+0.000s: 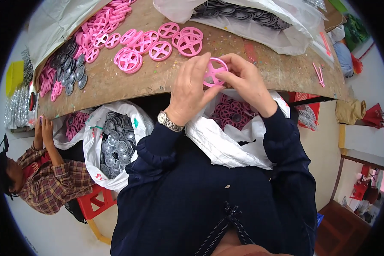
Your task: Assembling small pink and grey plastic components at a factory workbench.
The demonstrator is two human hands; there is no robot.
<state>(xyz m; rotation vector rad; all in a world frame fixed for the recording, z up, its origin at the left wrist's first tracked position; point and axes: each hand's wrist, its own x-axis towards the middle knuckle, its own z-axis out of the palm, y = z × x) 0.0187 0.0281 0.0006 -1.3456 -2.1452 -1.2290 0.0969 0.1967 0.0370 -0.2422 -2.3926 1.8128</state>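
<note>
Above the table's front edge, both hands hold one pink spoked plastic wheel [213, 71] between them. My left hand [187, 87], with a metal watch on its wrist, grips its left side. On the other side, the fingers and thumb of my right hand [243, 79] close on the rim. Right beneath my hands hangs a white bag [219, 147] with pink wheels and some dark discs inside. Several pink wheels [160, 50] lie on the wooden table [158, 81] beyond my left hand, some overlapping.
Heaps of pink wheels [111, 19] and grey discs [72, 72] lie at the far left. A white bag of grey discs [115, 147] stands left of me. Black discs [243, 17] fill a bag at the back. Another person [51, 179] works at the left.
</note>
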